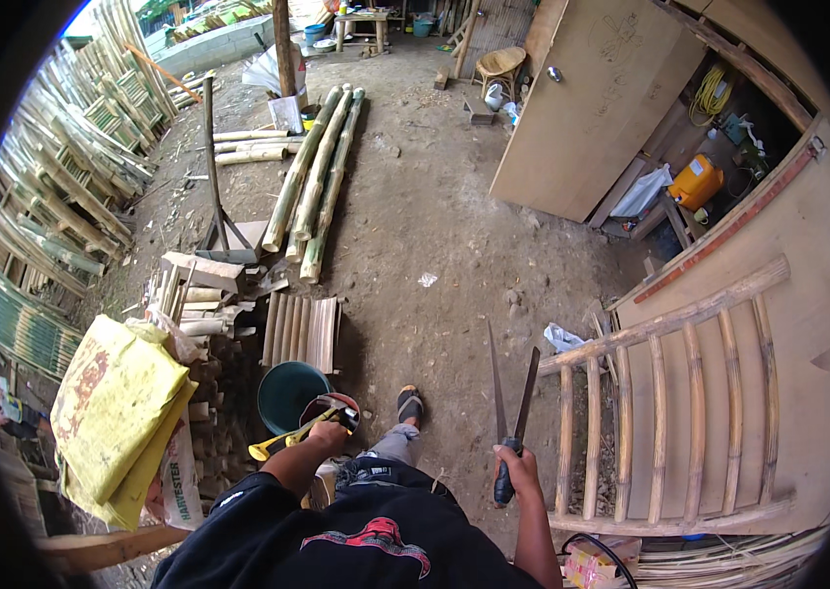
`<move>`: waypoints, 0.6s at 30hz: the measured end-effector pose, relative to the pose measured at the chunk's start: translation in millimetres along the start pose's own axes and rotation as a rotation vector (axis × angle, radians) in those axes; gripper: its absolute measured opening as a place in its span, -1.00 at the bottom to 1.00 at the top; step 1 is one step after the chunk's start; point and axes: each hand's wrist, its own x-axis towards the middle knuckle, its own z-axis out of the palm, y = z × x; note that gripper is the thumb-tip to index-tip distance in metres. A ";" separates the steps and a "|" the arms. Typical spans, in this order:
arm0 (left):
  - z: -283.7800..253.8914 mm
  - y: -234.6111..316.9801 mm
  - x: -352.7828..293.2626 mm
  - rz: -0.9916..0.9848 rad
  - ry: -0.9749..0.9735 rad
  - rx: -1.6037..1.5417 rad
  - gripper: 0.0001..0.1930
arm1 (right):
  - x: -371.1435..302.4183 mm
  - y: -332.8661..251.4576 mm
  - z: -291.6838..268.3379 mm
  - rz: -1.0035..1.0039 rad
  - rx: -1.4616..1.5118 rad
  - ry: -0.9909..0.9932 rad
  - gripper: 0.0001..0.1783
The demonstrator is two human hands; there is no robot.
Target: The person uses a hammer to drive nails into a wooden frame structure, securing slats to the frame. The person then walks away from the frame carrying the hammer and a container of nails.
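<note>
My left hand [329,435] is closed round a yellow-and-black tool [273,448], held low in front of my body; its exact kind is not clear. Just beyond that hand are a dark green bucket [287,393] and a smaller reddish bucket [348,401], whose contents are mostly hidden. On the other side, my right hand [521,471] grips two long-bladed tools [527,398] together. Their blades point forward and spread apart in a narrow V, one thin and tapering, the other wider and dark. A black handle [503,484] sticks out below the fist.
Thick bamboo poles [317,182] lie on the dirt ground ahead. At left are a stack of split bamboo [204,309] and a folded yellow sack [115,412]. A bamboo ladder-like frame [675,344] stands at right, near an open plywood door [597,108].
</note>
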 end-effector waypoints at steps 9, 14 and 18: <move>-240.8 -72.8 138.2 -0.075 0.110 -0.074 -0.78 | 233.9 -227.4 22.1 -0.010 -0.018 -0.051 -0.69; -335.7 -126.6 238.8 -0.169 0.079 -0.132 -0.78 | 389.3 -322.0 49.3 -0.046 -0.077 -0.137 -0.68; -428.3 -174.5 312.3 -0.233 0.067 -0.192 -0.77 | 518.1 -426.0 81.8 0.018 -0.108 -0.189 -0.68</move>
